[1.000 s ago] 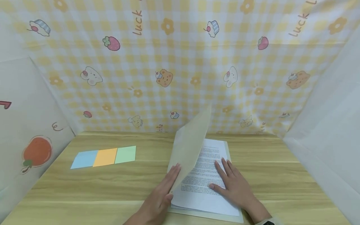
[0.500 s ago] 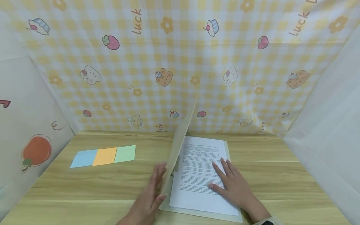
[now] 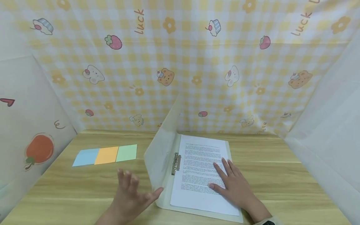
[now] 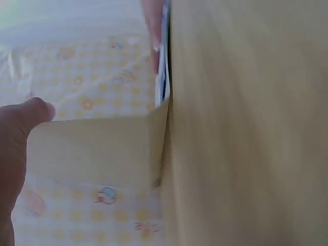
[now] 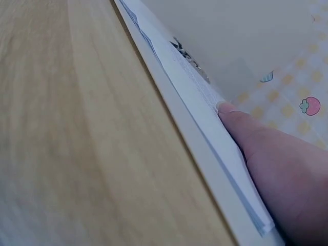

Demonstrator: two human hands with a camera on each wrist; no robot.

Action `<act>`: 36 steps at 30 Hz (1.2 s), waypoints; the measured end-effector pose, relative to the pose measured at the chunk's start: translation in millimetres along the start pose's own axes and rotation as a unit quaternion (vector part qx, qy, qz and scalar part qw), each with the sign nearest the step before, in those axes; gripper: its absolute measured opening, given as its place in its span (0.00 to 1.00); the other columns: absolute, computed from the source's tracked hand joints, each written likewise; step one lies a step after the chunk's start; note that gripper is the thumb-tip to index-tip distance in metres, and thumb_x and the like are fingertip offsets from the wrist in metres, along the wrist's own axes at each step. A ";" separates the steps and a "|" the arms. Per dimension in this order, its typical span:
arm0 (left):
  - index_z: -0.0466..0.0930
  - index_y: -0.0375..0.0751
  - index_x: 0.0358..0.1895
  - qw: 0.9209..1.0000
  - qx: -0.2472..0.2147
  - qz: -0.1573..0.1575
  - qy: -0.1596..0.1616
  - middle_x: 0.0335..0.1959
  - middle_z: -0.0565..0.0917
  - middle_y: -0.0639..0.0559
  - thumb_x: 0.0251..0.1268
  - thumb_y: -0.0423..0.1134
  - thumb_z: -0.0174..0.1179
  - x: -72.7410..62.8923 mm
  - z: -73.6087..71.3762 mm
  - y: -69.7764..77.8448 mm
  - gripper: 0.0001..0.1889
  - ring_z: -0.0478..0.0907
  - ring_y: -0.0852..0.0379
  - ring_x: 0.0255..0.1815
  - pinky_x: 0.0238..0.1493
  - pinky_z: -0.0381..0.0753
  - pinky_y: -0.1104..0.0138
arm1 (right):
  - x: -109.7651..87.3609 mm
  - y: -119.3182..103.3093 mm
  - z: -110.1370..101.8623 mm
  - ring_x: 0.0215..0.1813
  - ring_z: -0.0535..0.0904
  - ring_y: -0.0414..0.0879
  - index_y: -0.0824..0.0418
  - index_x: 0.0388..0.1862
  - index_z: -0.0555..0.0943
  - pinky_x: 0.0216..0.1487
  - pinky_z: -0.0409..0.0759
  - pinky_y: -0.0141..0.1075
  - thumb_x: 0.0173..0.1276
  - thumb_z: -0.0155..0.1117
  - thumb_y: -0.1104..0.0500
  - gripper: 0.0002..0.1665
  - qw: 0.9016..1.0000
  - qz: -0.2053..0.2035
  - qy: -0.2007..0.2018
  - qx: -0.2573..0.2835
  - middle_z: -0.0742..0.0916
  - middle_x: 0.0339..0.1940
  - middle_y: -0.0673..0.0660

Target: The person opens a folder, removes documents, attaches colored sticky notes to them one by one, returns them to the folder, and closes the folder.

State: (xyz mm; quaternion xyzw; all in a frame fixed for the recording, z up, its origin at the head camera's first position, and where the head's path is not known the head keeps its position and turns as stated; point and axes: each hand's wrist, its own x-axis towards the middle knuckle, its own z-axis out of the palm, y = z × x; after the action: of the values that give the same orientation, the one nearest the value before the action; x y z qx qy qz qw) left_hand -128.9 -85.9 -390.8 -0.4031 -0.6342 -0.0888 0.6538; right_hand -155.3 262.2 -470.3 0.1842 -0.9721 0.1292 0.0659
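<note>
A pale cream file folder (image 3: 166, 200) lies on the table with its cover (image 3: 163, 150) tilted up to the left. Inside is a stack of printed paper (image 3: 197, 175), beside a metal clip (image 3: 176, 164) on the folder's spine side. My left hand (image 3: 127, 197) is left of the cover, its thumb close to the cover's lower edge and its fingers raised and spread. In the left wrist view the thumb (image 4: 36, 113) shows at the cover's edge. My right hand (image 3: 236, 187) rests on the printed sheets with spread fingers; in the right wrist view its thumb (image 5: 236, 118) lies on the paper.
Blue (image 3: 85, 157), orange (image 3: 106, 155) and green (image 3: 126, 153) sticky notes lie in a row on the wooden table (image 3: 70, 193), left of the folder. A yellow checked cloth (image 3: 180, 62) hangs behind, with white sheets (image 3: 323, 125) at the sides.
The folder's cover has swung left from over the papers, uncovering the metal clip. My left hand has moved left with it and its fingers have come off the cover. The right hand stays put.
</note>
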 end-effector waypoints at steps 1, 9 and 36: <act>0.42 0.44 0.82 0.999 0.026 0.041 -0.007 0.84 0.41 0.37 0.74 0.42 0.47 3.3 -0.7 -2.4 0.38 0.35 0.40 0.86 0.85 0.31 0.48 | 0.1 -0.1 -0.5 0.84 0.51 0.66 0.47 0.81 0.60 0.78 0.54 0.66 0.70 0.54 0.28 0.47 1.000 0.000 0.000 0.000 0.59 0.84 0.63; 0.56 0.53 0.81 0.958 0.218 0.106 -0.154 0.85 0.48 0.46 0.55 0.10 0.35 15.2 -16.2 11.7 0.49 0.38 0.43 0.86 0.82 0.32 0.42 | 0.2 -1.9 -1.6 0.83 0.52 0.66 0.47 0.81 0.61 0.78 0.55 0.66 0.70 0.55 0.28 0.47 1.000 -0.001 -0.001 -0.004 0.60 0.83 0.64; 0.76 0.38 0.67 0.833 0.157 -0.276 -0.453 0.74 0.69 0.33 0.60 0.65 0.50 -1.1 -49.4 14.0 0.40 0.65 0.34 0.75 0.72 0.58 0.34 | -18.8 25.4 -16.6 0.82 0.52 0.70 0.46 0.81 0.61 0.79 0.41 0.68 0.70 0.59 0.32 0.45 1.000 0.011 -0.009 0.023 0.59 0.84 0.64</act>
State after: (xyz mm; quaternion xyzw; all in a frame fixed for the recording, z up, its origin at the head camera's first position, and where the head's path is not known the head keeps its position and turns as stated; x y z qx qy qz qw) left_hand -82.9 -108.7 -391.2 -0.0986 -0.9495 0.0275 0.2966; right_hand -146.2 296.0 -463.5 0.1760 -0.9715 0.1506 0.0513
